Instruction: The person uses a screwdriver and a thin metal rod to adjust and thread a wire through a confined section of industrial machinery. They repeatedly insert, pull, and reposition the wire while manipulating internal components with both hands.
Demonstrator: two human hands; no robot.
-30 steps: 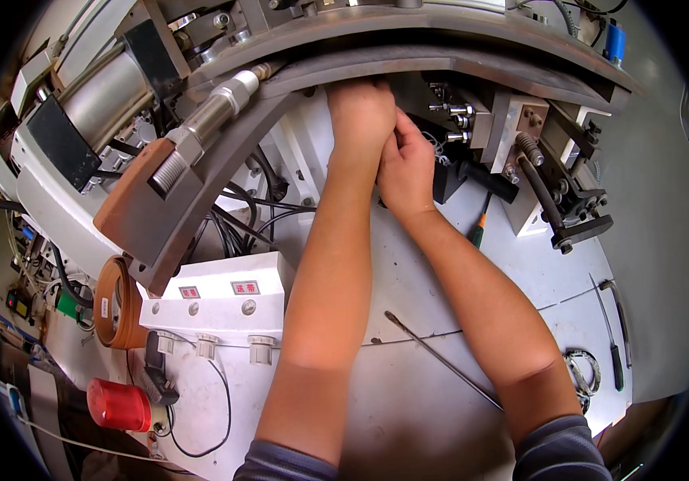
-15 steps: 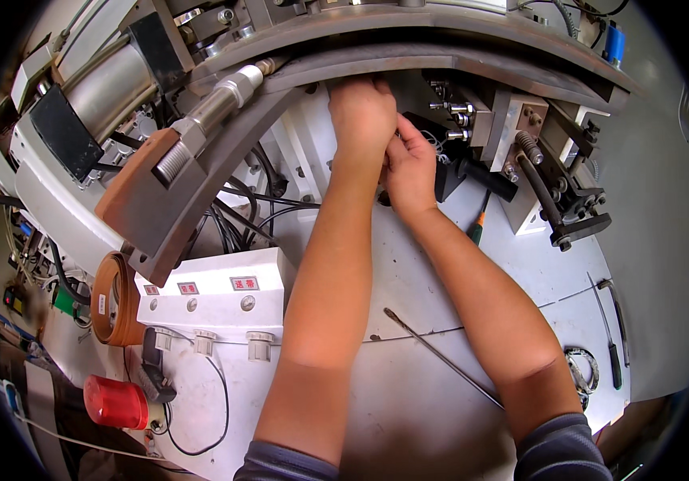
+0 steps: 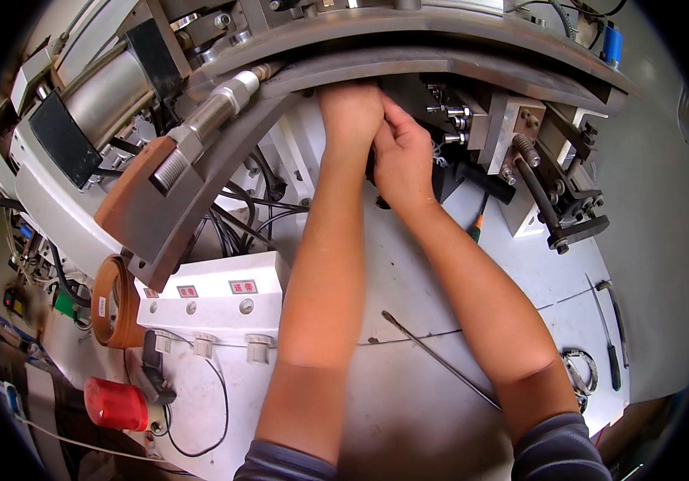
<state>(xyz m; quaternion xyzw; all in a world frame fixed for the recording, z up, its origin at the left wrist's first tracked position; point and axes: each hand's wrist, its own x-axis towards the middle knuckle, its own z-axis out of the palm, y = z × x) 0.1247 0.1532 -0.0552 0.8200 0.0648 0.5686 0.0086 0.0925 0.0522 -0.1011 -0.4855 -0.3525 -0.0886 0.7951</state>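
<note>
My left hand (image 3: 351, 120) reaches up beneath the curved dark metal plate (image 3: 376, 69) of a machine. Its fingers are hidden behind the plate's edge and the back of the hand. Close against it on the right is my right hand (image 3: 405, 164), its fingers bent inward and its fingertips meeting beside the left wrist. Whatever those fingertips hold, if anything, is out of sight. Just right of the hands sit metal fittings (image 3: 455, 124) on a block and a black cylinder (image 3: 485, 181).
A white control box (image 3: 216, 293) with knobs stands left of my forearms, with black cables (image 3: 236, 224) behind it. A long metal rod (image 3: 441, 362) lies between the forearms. Rightward are a screwdriver (image 3: 477, 226) and a metal ring clamp (image 3: 581, 373). A red beacon light (image 3: 116, 403) sits lower left.
Both hands have shifted slightly left under the plate. The fingers of my right hand have moved up along the left hand and changed their bend.
</note>
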